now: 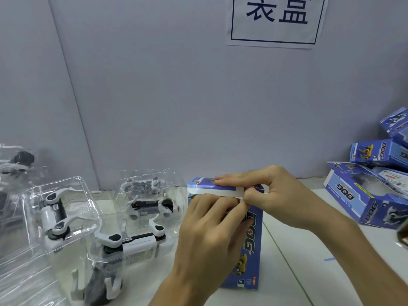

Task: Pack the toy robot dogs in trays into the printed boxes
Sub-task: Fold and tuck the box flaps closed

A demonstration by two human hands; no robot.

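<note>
Counter (pixel 293 250) carries, on your left, clear trays (pixel 66 217) of white robot dogs (pixel 132 239), waiting within reach; on the far right, a pile of printed boxes (pixel 375 195), probably finished. Between them one blue box (pixel 251 239) stands on end so its top flap (pixel 212 187) faces you. Your right hand (pixel 280 195) lies on that flap, fingers pressed together flat, thumb pinching its edge. Your left hand (pixel 207 235) steadies the box front, fingers curled at the flap seam. Contents hidden; closing step, judged.

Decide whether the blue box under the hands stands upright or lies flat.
Upright: the blue box stands on end on the table, both hands pressing its top flap.
</note>
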